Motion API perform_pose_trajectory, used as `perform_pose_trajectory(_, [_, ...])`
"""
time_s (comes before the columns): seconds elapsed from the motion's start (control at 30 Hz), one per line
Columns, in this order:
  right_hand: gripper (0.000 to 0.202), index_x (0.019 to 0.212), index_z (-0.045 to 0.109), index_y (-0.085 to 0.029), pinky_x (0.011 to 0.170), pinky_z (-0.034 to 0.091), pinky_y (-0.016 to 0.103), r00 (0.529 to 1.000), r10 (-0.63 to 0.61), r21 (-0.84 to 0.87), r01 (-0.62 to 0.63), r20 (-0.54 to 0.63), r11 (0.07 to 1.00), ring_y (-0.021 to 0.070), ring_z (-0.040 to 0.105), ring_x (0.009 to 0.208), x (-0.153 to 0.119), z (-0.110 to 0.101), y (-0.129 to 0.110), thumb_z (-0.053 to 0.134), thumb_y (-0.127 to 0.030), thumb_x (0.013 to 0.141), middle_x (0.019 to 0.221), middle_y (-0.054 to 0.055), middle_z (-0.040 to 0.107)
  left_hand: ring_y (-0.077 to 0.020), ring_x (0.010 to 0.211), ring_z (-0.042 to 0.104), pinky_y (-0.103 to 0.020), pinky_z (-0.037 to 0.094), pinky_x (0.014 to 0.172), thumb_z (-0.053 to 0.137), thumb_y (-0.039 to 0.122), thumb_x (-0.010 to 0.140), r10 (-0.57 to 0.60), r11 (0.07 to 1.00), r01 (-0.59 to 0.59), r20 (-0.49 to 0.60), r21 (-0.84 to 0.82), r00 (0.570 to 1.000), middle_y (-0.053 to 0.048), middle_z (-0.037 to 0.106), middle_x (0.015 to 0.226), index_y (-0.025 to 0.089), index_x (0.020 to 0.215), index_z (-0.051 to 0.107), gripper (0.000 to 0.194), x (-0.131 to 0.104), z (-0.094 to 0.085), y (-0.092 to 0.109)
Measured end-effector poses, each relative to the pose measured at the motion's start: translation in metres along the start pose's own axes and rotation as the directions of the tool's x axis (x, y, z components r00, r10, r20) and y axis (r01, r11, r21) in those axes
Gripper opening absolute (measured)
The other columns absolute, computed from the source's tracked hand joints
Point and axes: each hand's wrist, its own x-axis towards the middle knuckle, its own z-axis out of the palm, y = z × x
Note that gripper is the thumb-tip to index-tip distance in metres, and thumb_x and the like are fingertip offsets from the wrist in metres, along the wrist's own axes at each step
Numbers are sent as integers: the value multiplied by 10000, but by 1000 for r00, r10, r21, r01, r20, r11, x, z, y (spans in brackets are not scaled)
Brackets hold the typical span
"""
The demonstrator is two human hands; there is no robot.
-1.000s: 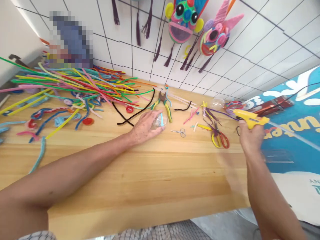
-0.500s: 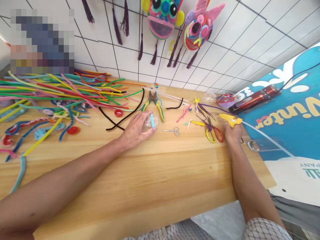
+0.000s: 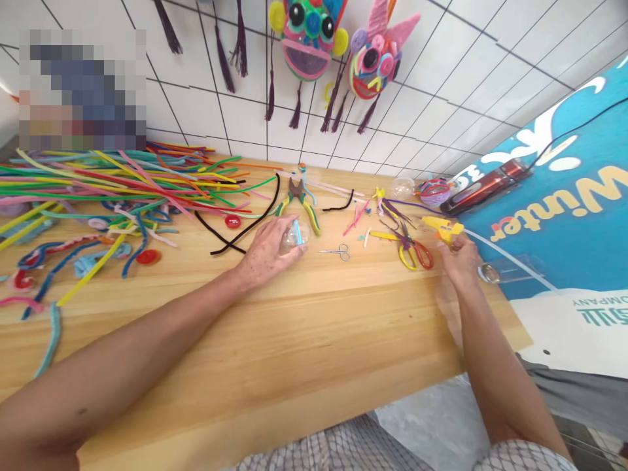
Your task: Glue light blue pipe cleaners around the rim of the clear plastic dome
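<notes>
- White tiled wall (image 3: 196, 114) stands behind our wooden bench (image 3: 294, 333); two colourful faces hang before it, the left one (image 3: 309, 39) cut off at the top.
- Beyond the bench's right edge we see a blue printed panel (image 3: 569, 209).
- Near the far edge, around its middle, our left hand (image 3: 266, 254) curls its grip round a clear ball (image 3: 297, 237), beside the pliers (image 3: 297, 195); we can't tell whether its blue strip lies inside or outside.
- By the right edge, our right hand (image 3: 460, 260) has its grip closed on a yellow glue gun (image 3: 442, 228); its trigger is unclear.
- Pixelation hides the far left corner, and the fuzzy stems (image 3: 122, 180) run out of view.
</notes>
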Motion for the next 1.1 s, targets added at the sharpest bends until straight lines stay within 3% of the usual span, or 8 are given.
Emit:
perform_pose_trajectory(0.13, [365, 929, 536, -292, 843, 505, 461, 992, 122, 6, -122, -24, 993, 279, 606, 883, -40, -8, -30, 776, -520, 776, 892, 59, 648, -346, 1328, 701, -590, 530, 1244, 723, 436, 982, 8, 1000, -8, -6, 9, 1000, -140, 728, 1444, 230, 1550, 557, 627, 1, 2, 0])
perform_pose_trajectory(0.2, [389, 992, 672, -257, 778, 545, 419, 988, 109, 73, -117, 108, 990, 246, 658, 799, -55, -5, -53, 760, -591, 815, 882, 44, 720, -338, 1329, 703, -582, 527, 1247, 725, 431, 978, 9, 1000, -9, -1, 11, 1000, -133, 734, 1440, 237, 1545, 559, 621, 2, 2, -1])
perform_pose_trajectory(0.3, [446, 1058, 782, -219, 653, 525, 350, 927, 28, 233, -124, 375, 965, 201, 641, 651, -55, 7, -90, 727, -620, 872, 761, 16, 732, -333, 1352, 695, -573, 518, 1250, 724, 411, 978, 26, 1000, -26, 3, 3, 1000, -132, 736, 1446, 231, 1539, 563, 610, 3, 3, 0])
perform_pose_trajectory(0.43, [319, 1042, 817, -233, 760, 533, 365, 982, -2, 15, -1, 190, 1000, 234, 687, 796, -19, 34, -118, 719, -501, 899, 843, 41, 775, -322, 1378, 687, -551, 499, 1267, 726, 387, 979, 27, 999, -27, 4, 22, 1000, -134, 733, 1461, 221, 1540, 569, 606, 4, 4, 3])
perform_pose_trajectory(0.53, [197, 931, 788, -234, 888, 541, 410, 980, 41, -189, -4, 194, 982, 276, 710, 934, 9, 53, -118, 738, -419, 883, 932, 78, 790, -322, 1404, 680, -535, 489, 1283, 731, 393, 978, 28, 999, -28, -3, 35, 1000, -143, 721, 1487, 210, 1559, 556, 634, 4, 6, 4])
perform_pose_trajectory(0.7, [160, 735, 682, -252, 1007, 516, 461, 975, 50, -226, 1, 217, 974, 313, 670, 1067, 22, 70, -111, 738, -347, 850, 915, 102, 764, -325, 1400, 690, -537, 511, 1264, 764, 412, 964, 50, 999, -51, -50, -5, 997, -113, 737, 1479, 280, 1529, 572, 612, 5, 12, 3])
perform_pose_trajectory(0.97, [183, 685, 547, -288, 1137, 446, 554, 987, 78, -83, -67, 143, 994, 353, 630, 1119, 21, 81, -95, 678, -276, 812, 885, 106, 698, -314, 1396, 691, -528, 502, 1270, 750, 358, 977, 6, 999, -7, 13, 34, 1000, -126, 738, 1463, 214, 1538, 552, 612, 6, 6, 10])
perform_pose_trajectory(1.1, [149, 826, 474, -319, 1092, 447, 546, 993, 114, 108, -114, 5, 988, 356, 605, 1140, 26, 69, -82, 547, -388, 937, 978, 121, 688, -301, 1377, 699, -494, 500, 1276, 745, 350, 991, -2, 998, 0, 27, 55, 1000, -129, 735, 1459, 200, 1549, 542, 612, 6, 4, 11])
